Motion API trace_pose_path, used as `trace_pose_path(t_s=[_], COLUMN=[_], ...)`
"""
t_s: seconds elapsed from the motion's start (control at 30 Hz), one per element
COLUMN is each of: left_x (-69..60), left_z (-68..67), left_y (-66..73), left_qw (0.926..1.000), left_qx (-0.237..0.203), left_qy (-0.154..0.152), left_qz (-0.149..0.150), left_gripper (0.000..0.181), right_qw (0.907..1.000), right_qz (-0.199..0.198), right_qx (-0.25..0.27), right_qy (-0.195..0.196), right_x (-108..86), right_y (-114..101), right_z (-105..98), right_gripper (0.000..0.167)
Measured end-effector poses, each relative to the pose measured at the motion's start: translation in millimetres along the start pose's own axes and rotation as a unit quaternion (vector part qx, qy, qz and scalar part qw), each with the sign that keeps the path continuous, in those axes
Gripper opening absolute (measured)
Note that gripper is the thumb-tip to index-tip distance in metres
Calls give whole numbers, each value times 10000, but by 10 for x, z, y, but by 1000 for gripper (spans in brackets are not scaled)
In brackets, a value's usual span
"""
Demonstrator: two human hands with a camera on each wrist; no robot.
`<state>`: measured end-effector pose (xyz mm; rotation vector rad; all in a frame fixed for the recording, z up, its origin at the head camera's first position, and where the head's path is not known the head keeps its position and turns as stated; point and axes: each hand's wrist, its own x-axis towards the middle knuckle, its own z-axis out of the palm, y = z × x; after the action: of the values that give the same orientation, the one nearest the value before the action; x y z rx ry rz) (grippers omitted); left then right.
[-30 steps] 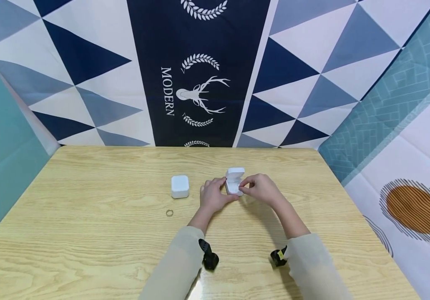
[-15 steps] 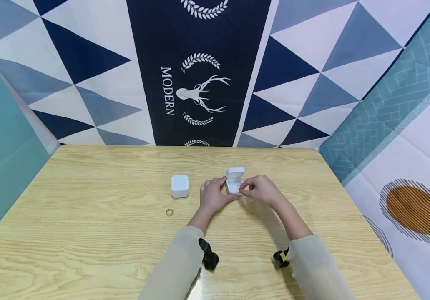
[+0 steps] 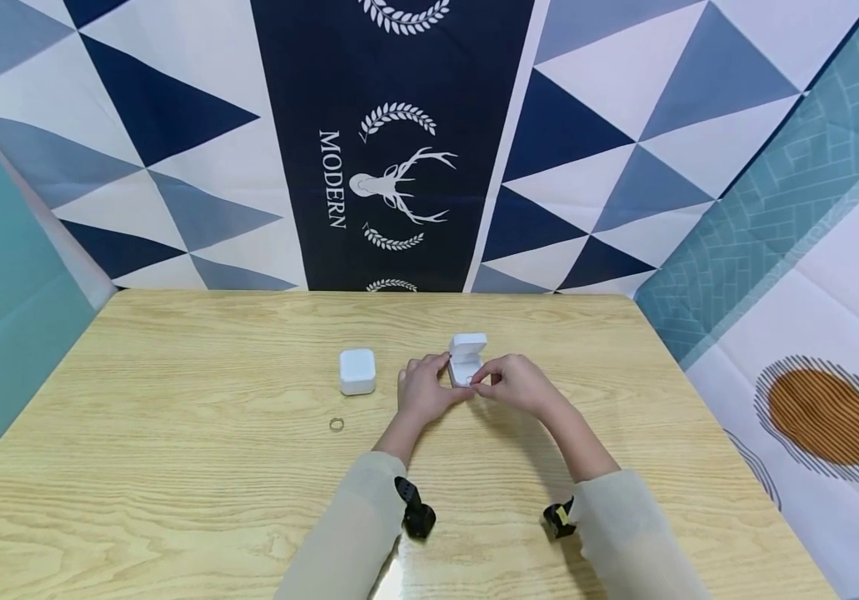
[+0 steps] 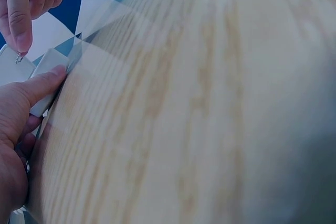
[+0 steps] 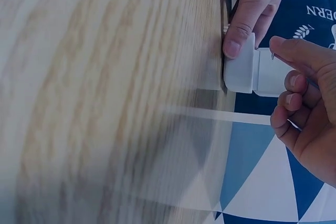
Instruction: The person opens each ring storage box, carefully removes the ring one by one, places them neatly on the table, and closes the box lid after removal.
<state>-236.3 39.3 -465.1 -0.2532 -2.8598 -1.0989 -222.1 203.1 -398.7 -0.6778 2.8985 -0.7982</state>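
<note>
A small white ring box (image 3: 468,343) stands on the wooden table with its lid raised. My left hand (image 3: 423,390) grips its base from the left, the thumb along the near side, as the left wrist view also shows. Just over the base, my right hand (image 3: 516,385) pinches a small silvery ring (image 4: 19,57) between thumb and forefinger. The fingertips hide part of the ring. In the right wrist view the other fingers of that hand curl loosely beside the open box (image 5: 240,72).
A second white box (image 3: 357,372), closed, stands to the left of my left hand. Nearer to me lies another ring (image 3: 336,424) on the table (image 3: 197,433). Patterned cloth (image 3: 392,192) hangs behind the table's far edge.
My right hand has moved slightly left and nearer to the front of the open box with the ring. The left hand keeps its hold on the box.
</note>
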Motion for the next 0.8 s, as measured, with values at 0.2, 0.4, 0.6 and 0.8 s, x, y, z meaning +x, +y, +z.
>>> trace_pose_path(t_s=[0.2,0.4,0.6,0.8], left_x=[15,33,31,36], left_z=[-7,-5,4,12], left_y=[-14,-25,-39,-45], left_qw=[10000,10000,10000,9998], left_qx=[3,19,5,-15], left_qy=[-11,-49,-9,72], left_qz=[22,44,65,159], left_gripper=[79,78,75,72], right_qw=[10000,9998,9995,9990], right_qz=[5,-100,-266,-412], right_qx=[-63,-140,-133,-35], right_qy=[-41,-73,-63,-161], right_x=[-3,3,12,-14], right_y=[-10,-3,-3,-12], right_z=[-9,3,24,30], right_gripper=[8,8,8,6])
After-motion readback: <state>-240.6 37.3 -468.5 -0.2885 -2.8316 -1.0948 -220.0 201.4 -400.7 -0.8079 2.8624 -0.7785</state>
